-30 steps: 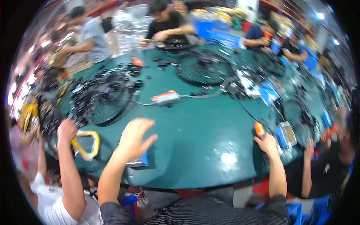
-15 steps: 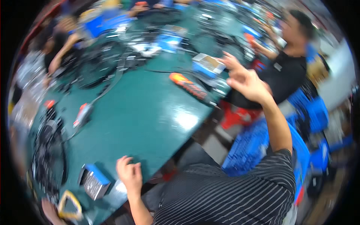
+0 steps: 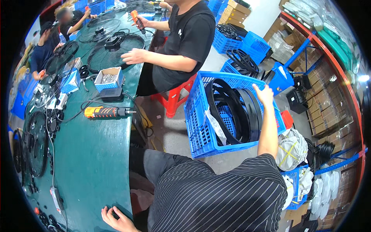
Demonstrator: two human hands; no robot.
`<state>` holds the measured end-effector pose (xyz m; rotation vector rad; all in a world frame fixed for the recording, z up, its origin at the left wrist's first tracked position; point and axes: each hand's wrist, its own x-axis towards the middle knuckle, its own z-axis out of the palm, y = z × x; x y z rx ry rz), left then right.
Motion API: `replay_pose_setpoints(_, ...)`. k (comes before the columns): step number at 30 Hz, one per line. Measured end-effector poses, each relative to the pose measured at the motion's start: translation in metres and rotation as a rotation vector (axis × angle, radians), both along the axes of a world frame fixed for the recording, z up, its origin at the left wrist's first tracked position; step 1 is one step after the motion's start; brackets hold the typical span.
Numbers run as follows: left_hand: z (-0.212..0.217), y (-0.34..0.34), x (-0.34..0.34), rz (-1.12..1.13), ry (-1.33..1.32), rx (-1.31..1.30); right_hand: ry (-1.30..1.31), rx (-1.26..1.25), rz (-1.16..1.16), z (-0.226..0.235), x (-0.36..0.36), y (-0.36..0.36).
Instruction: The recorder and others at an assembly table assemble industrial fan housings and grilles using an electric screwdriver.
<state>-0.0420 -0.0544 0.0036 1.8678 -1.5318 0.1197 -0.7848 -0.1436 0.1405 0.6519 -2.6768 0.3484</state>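
Stretched out to the right, my right hand (image 3: 264, 94) is over the far right part of a blue plastic crate (image 3: 199, 133), fingers apart and nothing in it. Large black rings (image 3: 247, 114) stand on edge in the crate, with a piece of clear plastic (image 3: 216, 125) by them. My left hand (image 3: 115, 218) rests at the near edge of the green table (image 3: 92, 162). Its fingers are loosely bent and apart, holding nothing. Farther up the table lies an orange and black power screwdriver (image 3: 110, 112), out of reach of both hands.
A small box of screws (image 3: 109, 78) stands behind the screwdriver, near black fan grilles (image 3: 116, 50). A co-worker in black (image 3: 181, 42) sits on a red stool (image 3: 174, 98), holding another screwdriver (image 3: 138, 21). Shelving with cartons (image 3: 326, 100) lines the right side.
My view has swung right, bringing the crate of black rings into full sight. My right hand has gone from beside the table to over the crate; my left hand stays by the table edge.
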Motion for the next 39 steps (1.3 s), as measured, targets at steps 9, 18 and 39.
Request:
replay_pose_setpoints(9, 0.003, 0.004, -0.003, 0.018, 0.002, 0.002, -0.398, -0.023, -0.392, -0.067, -0.035, 0.011)
replay_pose_setpoints(18, 0.008, -0.001, 0.0, -0.004, -0.01, -0.005, 0.043, -0.349, -0.444, -0.055, -0.075, 0.057)
replay_pose_setpoints(39, 0.025, 0.042, -0.022, 0.212, 0.125, -0.195, 0.939, -0.928, 1.652, 0.187, 0.396, -0.136)
